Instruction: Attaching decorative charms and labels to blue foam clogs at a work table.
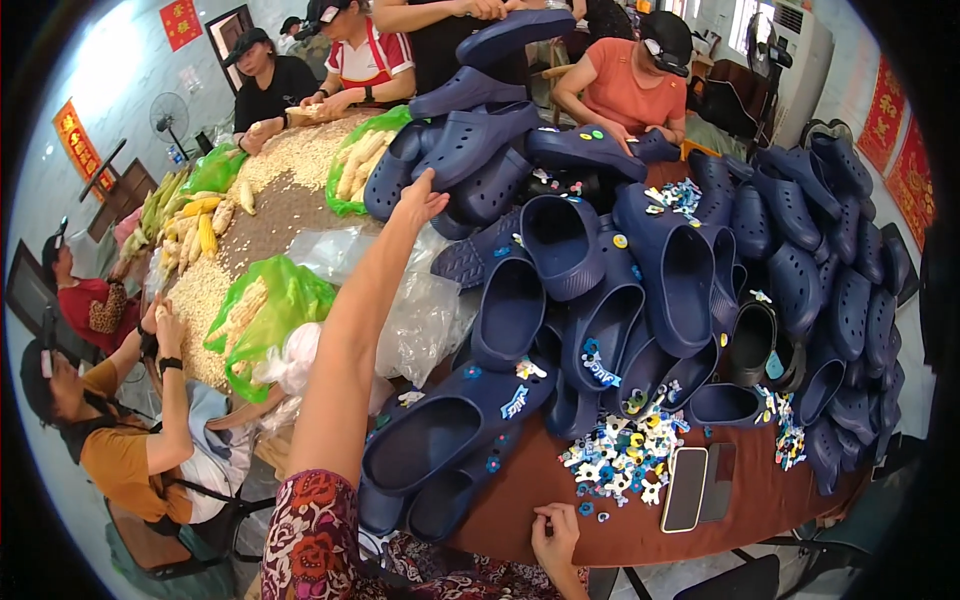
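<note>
Navy clog sits at 1 o'clock from left hand, which is unclenched, one fingertip at the toe. Right hand half-curled, can't tell grip; charms at 1 o'clock.

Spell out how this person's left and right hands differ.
The left hand is stretched far forward, while the right hand is low by the brown table's near edge. The left hand seems to touch a navy clog; the right hand touches no clog. Both are bare.
</note>
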Tool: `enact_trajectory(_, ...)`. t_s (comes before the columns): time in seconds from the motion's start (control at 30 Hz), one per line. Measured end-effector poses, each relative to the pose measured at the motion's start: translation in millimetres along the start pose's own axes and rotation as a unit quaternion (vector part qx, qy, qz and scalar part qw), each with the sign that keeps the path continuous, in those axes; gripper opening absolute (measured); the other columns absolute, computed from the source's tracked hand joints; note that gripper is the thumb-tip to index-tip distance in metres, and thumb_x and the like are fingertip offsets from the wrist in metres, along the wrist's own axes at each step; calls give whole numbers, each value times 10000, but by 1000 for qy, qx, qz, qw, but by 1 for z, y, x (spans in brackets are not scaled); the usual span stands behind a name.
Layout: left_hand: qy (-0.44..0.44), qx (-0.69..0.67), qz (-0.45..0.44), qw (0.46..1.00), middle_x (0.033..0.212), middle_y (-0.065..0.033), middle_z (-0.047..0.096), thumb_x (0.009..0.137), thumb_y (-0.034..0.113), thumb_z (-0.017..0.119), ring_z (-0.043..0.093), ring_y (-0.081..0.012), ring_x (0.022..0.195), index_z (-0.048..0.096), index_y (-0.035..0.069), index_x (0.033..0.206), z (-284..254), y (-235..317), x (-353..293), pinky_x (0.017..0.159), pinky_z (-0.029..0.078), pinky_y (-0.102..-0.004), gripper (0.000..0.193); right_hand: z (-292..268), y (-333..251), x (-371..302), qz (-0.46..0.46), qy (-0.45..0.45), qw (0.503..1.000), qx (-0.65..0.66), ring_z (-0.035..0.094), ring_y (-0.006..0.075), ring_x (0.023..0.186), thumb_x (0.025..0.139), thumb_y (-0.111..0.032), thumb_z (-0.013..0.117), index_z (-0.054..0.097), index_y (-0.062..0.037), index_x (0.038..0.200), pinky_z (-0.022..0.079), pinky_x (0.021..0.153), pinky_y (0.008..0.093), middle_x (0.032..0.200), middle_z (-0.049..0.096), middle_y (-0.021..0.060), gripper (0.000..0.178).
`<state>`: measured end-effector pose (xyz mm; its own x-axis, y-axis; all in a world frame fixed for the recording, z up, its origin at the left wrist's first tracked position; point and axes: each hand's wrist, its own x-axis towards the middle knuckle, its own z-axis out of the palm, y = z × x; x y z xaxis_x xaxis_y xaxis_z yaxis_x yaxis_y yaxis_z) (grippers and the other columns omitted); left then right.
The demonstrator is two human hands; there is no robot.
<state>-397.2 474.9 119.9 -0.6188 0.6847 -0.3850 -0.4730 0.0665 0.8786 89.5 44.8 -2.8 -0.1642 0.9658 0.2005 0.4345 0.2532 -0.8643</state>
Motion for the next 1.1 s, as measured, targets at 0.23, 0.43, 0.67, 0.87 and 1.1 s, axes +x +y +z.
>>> enact_trajectory(0.23, -24, -105, -8, 994, 1213, -254, 527, 883, 406, 695, 636, -404, 952, 406, -35, 1357, 3, -4, 41, 760, 582, -476, 709, 1, -1, 2, -4, 6, 1000, 1, 611, 249, 754, 744, 73, 649, 672, -38, 869, 492, 565, 312, 878, 594, 120, 169)
enact_trajectory(0.43, -15, -164, -47, 985, 1311, -188, 479, 822, 223, 700, 564, -385, 1129, 415, 11, 1361, 17, 4, 19, 966, 497, -541, 645, 1, 0, 6, -4, 1, 1000, -12, 611, 245, 745, 737, 77, 655, 672, -44, 870, 494, 561, 311, 876, 592, 112, 181)
enact_trajectory(0.67, -22, -163, -61, 985, 1201, -157, 525, 722, 226, 699, 557, -283, 1074, 491, 36, 1241, 30, 23, -52, 959, 493, -428, 590, 1, 1, 5, 10, -1, 1000, -7, 607, 248, 746, 744, 71, 650, 667, -45, 862, 492, 579, 321, 876, 594, 104, 166)
enact_trajectory(0.87, -73, -21, -46, 996, 1062, -84, 580, 666, 286, 724, 553, -222, 937, 566, 99, 1119, -16, 41, -88, 738, 451, -318, 516, -2, -5, 2, -19, 10, 1000, 19, 601, 218, 720, 770, 73, 638, 662, -35, 861, 488, 572, 300, 886, 594, 102, 143)
enact_trajectory(1.1, -82, 56, 78, 992, 1089, -54, 540, 614, 323, 761, 513, -204, 899, 529, 174, 1193, -44, 58, -204, 743, 427, -343, 642, -4, -2, -1, -42, 15, 999, 30, 593, 218, 727, 808, 69, 617, 646, -30, 882, 487, 575, 289, 890, 582, 104, 127)
